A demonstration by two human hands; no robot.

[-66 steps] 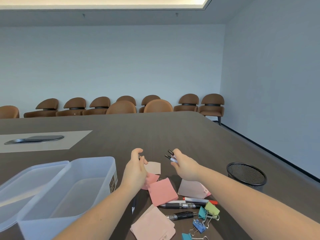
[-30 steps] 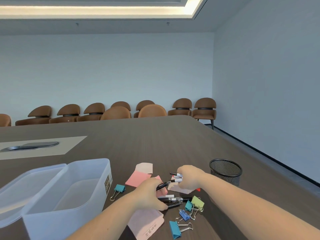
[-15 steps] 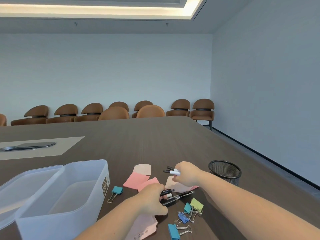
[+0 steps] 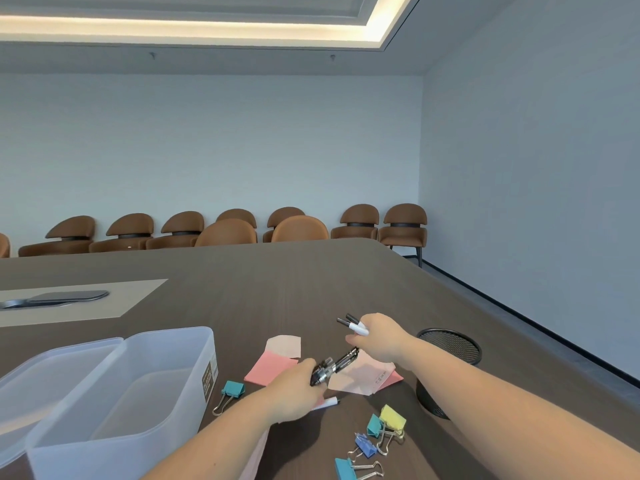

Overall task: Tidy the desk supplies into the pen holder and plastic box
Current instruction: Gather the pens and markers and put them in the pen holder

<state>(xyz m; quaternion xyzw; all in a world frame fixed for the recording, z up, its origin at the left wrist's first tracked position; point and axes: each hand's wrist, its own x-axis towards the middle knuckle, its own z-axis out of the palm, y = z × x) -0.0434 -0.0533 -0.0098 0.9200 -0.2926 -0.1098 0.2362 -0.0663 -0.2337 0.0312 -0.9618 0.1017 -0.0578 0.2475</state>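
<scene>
Dark wooden surface (image 4: 277, 292), meeting room. Left hand (image 4: 294, 389) has lifted black pens (image 4: 334, 366) off the surface since half a second ago, clenched round them; right hand (image 4: 379, 336) grips other pens (image 4: 353, 324). Gathering nearly done: one white pen (image 4: 329, 402) remains. Pen holder (image 4: 448, 351) just beyond right forearm; plastic box (image 4: 138, 386) left of the left hand.

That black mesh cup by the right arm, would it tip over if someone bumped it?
The pen holder looks like thin wire mesh and appears empty, so it is probably light and would slide or tip at a firm knock. It is wide and squat, which should steady it against a light brush from the right hand.
</scene>
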